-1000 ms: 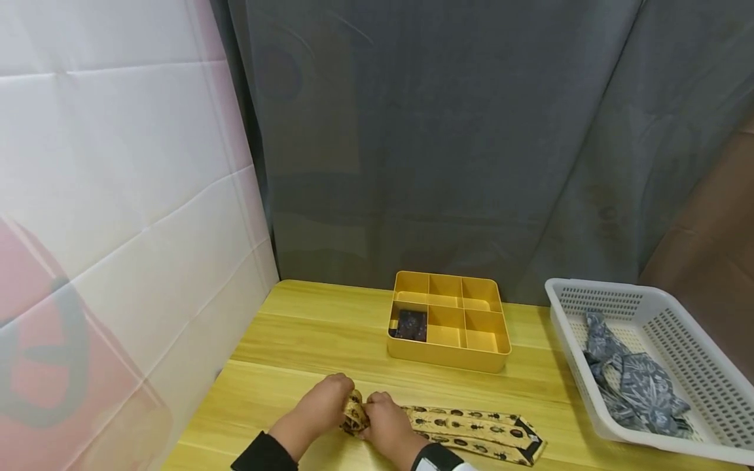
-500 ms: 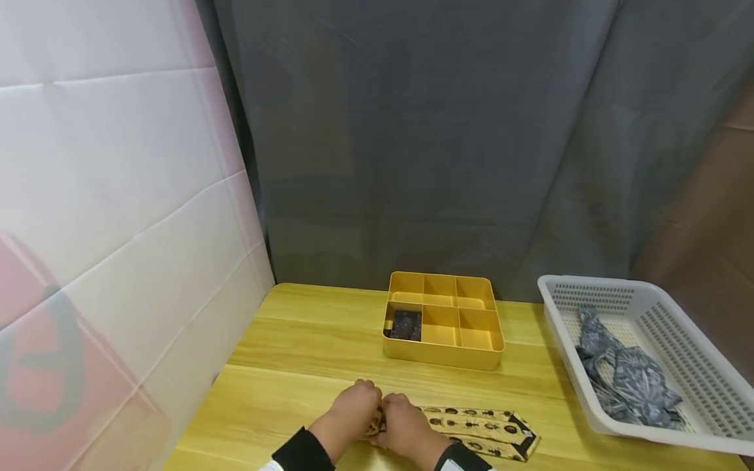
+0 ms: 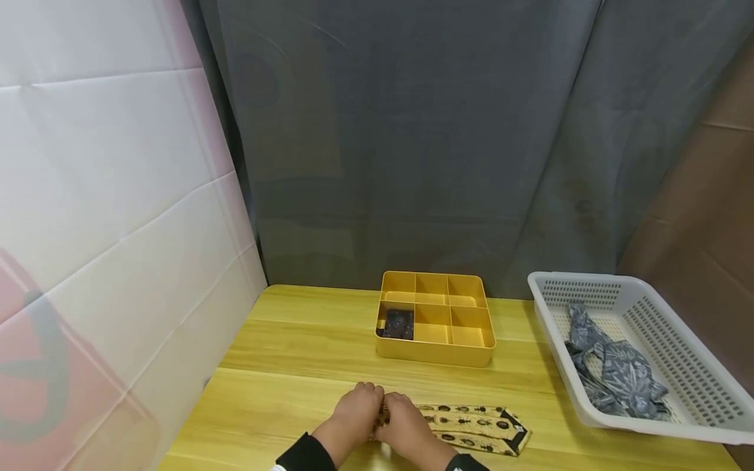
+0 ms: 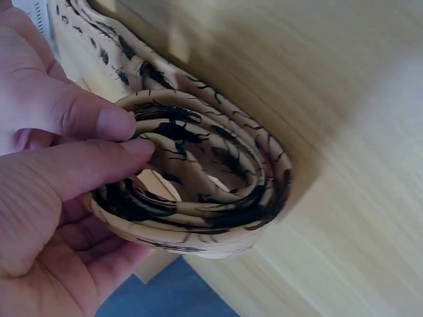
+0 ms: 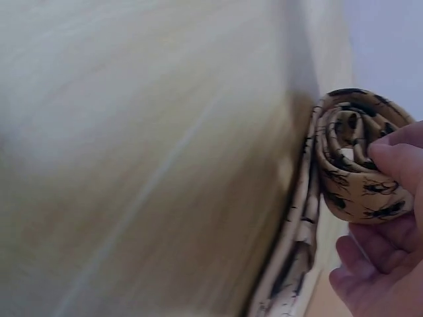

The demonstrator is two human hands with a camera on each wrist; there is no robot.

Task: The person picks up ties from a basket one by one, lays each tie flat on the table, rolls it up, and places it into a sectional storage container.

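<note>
While the head view shows only two hands closed together at the near table edge, the wrist views reveal the coil between them.
Left hand [image 3: 353, 413] and right hand [image 3: 405, 424] meet over the rolled end of a patterned tie [image 3: 478, 427], whose unrolled length lies flat on the wooden table [image 3: 294, 340] to the right. The left wrist view shows thumb and fingers [image 4: 92, 119] pinching the coil [image 4: 205, 185]; the right wrist view shows fingertips [image 5: 396, 162] curled on its rim. Only the head view shows the yellow divided box [image 3: 434, 318], one compartment holding a dark roll [image 3: 397, 323], and the white basket [image 3: 595, 288] with a grey tie [image 3: 612, 379].
</note>
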